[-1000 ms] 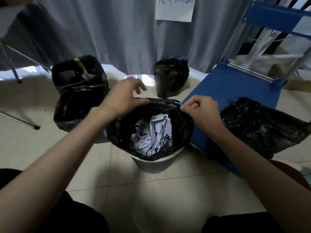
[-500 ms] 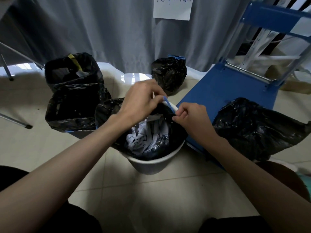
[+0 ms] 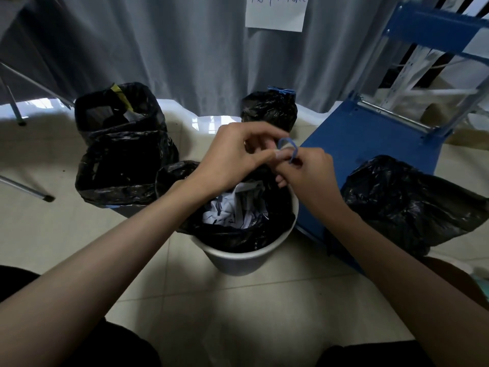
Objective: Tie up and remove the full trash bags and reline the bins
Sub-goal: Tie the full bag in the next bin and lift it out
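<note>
Both hands have met above the bin, looping the blue drawstring (image 3: 290, 149) (formerly taut).

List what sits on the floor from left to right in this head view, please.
Open black-lined bin → white bin with the bag being tied → tied black bag at the back → blue panel → loose black bag.

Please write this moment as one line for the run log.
left hand: pinches drawstring | right hand: pinches drawstring | bag: open, in bin
</note>
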### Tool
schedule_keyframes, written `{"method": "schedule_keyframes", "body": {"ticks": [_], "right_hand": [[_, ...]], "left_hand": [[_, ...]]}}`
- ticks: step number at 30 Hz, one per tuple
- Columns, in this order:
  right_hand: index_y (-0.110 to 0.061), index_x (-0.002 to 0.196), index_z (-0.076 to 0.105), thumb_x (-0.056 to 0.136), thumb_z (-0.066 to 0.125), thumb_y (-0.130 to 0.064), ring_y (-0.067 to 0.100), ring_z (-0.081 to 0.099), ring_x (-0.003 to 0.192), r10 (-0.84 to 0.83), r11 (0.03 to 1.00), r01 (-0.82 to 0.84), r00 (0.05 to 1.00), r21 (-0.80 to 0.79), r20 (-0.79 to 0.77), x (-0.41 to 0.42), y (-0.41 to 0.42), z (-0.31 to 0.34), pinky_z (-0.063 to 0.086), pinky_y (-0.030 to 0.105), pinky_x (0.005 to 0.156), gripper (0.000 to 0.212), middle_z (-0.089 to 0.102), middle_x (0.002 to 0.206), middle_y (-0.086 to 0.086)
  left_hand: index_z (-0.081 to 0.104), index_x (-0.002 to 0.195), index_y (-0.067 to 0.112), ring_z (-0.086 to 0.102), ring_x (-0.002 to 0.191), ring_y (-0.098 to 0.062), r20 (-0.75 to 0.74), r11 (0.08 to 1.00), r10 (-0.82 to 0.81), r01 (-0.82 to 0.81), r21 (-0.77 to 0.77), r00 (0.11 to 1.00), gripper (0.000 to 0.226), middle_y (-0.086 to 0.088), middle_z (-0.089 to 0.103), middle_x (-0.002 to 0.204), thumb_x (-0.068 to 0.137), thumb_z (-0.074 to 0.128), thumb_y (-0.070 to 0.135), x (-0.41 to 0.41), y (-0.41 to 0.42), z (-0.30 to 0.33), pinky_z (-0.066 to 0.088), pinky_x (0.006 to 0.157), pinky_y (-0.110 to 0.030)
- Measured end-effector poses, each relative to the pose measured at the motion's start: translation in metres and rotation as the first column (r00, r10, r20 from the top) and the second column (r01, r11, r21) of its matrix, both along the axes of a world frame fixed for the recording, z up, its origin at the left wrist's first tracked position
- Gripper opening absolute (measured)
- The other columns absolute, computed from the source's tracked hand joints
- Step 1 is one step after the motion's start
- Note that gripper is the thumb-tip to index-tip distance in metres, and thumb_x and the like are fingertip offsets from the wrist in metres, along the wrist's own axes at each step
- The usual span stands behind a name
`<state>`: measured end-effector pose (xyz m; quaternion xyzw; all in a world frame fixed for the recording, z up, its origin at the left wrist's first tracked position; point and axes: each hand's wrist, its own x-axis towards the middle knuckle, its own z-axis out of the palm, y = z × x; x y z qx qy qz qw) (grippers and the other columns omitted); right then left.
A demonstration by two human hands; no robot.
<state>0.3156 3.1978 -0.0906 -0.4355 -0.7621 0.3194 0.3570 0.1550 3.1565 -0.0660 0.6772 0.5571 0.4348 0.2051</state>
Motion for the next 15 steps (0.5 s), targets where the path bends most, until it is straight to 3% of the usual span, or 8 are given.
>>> {"method": "schedule_keyframes", "body": {"ticks": [3,6,8,11,15], "right_hand": [[-0.011,0.078,0.074,0.091,0.067,-0.014,0.011,0.067,0.054,0.009,0.996,-0.010,1.000,-0.086,-0.021,0.002,0.000,-0.003,0.057,0.022,0.063,0.015,0.070,0.063,0.003],[-0.006,0.085,0.077,0.092,0.066,-0.014,0.015,0.068,0.058,0.043,0.986,-0.050,0.998,-0.157,-0.050,0.006,-0.002,-0.003,0.060,0.028,0.066,0.015,0.071,0.067,0.004],[-0.006,0.086,0.077,0.092,0.064,-0.012,0.013,0.066,0.057,0.085,0.979,-0.092,0.995,-0.180,-0.046,0.007,-0.004,-0.001,0.060,0.026,0.065,0.016,0.070,0.066,0.004],[-0.010,0.080,0.076,0.094,0.059,-0.007,0.013,0.063,0.055,0.103,0.976,-0.117,0.991,-0.186,-0.085,0.009,-0.005,0.005,0.058,0.026,0.061,0.022,0.068,0.064,0.004],[-0.015,0.080,0.073,0.096,0.057,-0.008,0.011,0.058,0.058,-0.069,0.990,0.029,0.950,-0.136,-0.304,0.025,0.011,0.017,0.052,0.022,0.059,0.024,0.065,0.065,0.002]], "left_hand": [[0.067,0.124,0.024,0.060,0.071,-0.009,-0.171,0.997,0.072,-0.076,-0.019,0.983,0.047,0.008,0.071,0.103,0.079,0.080,0.031,-0.013,0.005,-0.017,0.043,0.069,-0.010],[0.067,0.125,0.024,0.064,0.081,-0.008,-0.271,0.993,-0.058,0.028,-0.113,0.961,0.053,0.008,0.069,0.109,0.076,0.082,0.035,-0.023,0.006,-0.034,0.048,0.078,-0.017],[0.072,0.114,0.028,0.065,0.083,-0.006,-0.362,0.991,-0.072,0.026,-0.131,0.929,0.038,0.008,0.073,0.098,0.077,0.081,0.031,-0.023,0.006,-0.043,0.050,0.078,-0.024],[0.073,0.084,0.025,0.063,0.071,-0.016,-0.478,0.988,-0.006,-0.069,-0.140,0.878,0.006,0.005,0.071,0.076,0.082,0.076,0.029,-0.024,0.005,-0.056,0.052,0.069,-0.036],[0.074,0.079,0.023,0.064,0.072,-0.021,-0.499,0.969,0.075,-0.181,-0.169,0.863,0.005,0.002,0.071,0.074,0.083,0.076,0.025,-0.028,0.003,-0.064,0.053,0.070,-0.037]]}}
